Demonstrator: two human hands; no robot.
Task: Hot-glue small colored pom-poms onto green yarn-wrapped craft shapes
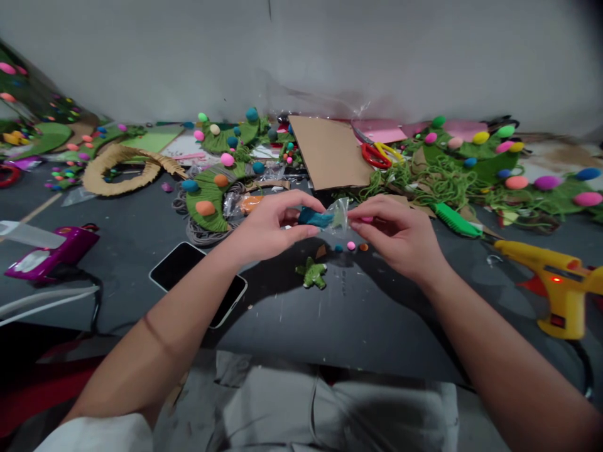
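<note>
A Small Clear Bag [325,220] Held Above the Dark Table [287,326]

In the head view, the left hand [271,226] is closed on one end of the clear bag, with the thumb below and the fingers above. Something blue is inside it. The right hand [400,235] has its thumb and forefinger pinched on the opposite end, which is crumpled. The bag is thus between the two hands, near the middle of the view.

Just below the bag, three small balls lie on the table in a row: a blue ball [339,248], a pink ball [351,245] and an orange ball [363,247]. Nearer to the person lies a green star [311,273]. A phone [176,267] lies partly under the left forearm, as seen from above.

To the right are a green brush [456,221] and a yellow glue gun [560,270], on which a red light is glowing. Behind the hands there are a brown cardboard sheet [330,154], red-handled scissors [375,156] and a heap of green yarn [424,182]. A straw-coloured ring [101,172] lies farther to the left.
</note>
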